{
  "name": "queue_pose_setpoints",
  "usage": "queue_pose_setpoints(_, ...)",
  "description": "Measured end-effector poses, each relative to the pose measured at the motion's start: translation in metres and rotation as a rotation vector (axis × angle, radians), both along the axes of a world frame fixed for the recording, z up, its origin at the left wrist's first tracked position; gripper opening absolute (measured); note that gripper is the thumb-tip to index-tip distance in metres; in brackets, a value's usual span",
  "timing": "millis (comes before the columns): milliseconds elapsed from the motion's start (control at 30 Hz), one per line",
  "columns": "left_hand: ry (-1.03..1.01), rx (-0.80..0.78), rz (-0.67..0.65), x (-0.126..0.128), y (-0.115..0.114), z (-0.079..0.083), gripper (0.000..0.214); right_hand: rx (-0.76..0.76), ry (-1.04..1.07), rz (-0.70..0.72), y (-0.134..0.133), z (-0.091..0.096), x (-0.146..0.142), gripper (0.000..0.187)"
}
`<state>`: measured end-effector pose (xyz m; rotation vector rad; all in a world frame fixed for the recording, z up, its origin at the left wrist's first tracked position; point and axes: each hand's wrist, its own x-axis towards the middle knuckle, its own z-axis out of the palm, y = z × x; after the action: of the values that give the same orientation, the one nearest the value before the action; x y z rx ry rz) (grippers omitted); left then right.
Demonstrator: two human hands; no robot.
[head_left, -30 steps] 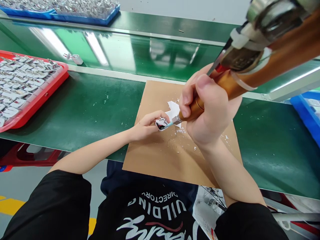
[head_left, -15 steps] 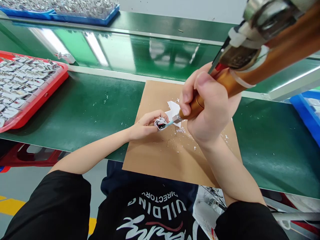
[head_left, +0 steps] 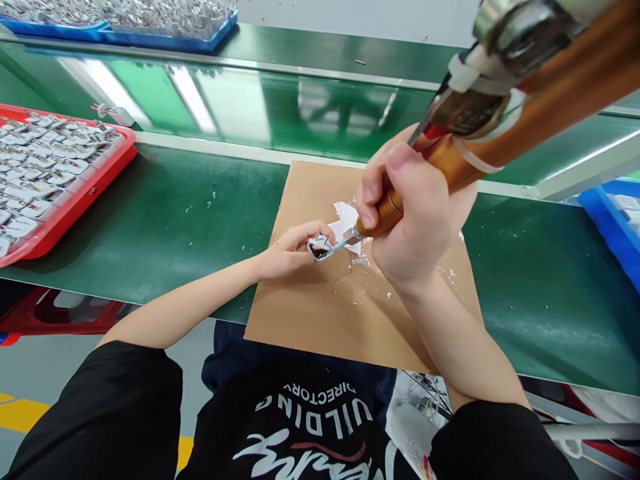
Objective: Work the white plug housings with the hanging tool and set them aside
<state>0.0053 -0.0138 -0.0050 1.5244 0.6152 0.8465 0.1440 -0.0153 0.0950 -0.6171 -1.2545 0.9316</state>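
Note:
My left hand (head_left: 287,255) is closed around a small white plug housing (head_left: 321,245) whose open end shows dark parts and wires inside. In my right hand (head_left: 417,217) is an orange-brown, tube-shaped glue gun (head_left: 565,117) with a metal lever and white cable ties. Its light blue nozzle (head_left: 339,246) reaches down to the housing's open end; whether the tip is inside or just at the rim I cannot tell. Beneath both hands lies a brown cardboard sheet (head_left: 320,320), with a torn white paper piece (head_left: 346,217) behind the housing.
On the left, a red tray (head_left: 113,180) holds rows of white plug pieces. A lone white plug (head_left: 119,116) rides on the green belt (head_left: 235,100) beyond the bench. Filled blue trays (head_left: 165,41) stand at the back left. Another blue tray (head_left: 607,217) sits at the right edge.
The lone white plug has shifted left along the belt. My right hand and the glue gun have moved slightly left, and the housing has turned a little in my left hand.

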Motion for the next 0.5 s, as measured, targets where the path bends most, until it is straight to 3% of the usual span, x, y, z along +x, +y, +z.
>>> queue_pose_setpoints(233, 0.036, -0.009, 0.032, -0.003, 0.007, -0.006, 0.029, -0.003, -0.064, -0.022, 0.000, 0.001, 0.000, 0.035)
queue_pose_setpoints(367, 0.061, 0.028, 0.265, -0.005, 0.022, -0.017, 0.032, 0.012, 0.019, -0.010, 0.003, 0.000, 0.001, 0.032)
queue_pose_setpoints(500, 0.075, 0.061, 0.538, -0.005, 0.062, -0.023, 0.035, -0.032, 0.063, 0.008, 0.006, 0.000, 0.003, 0.032)
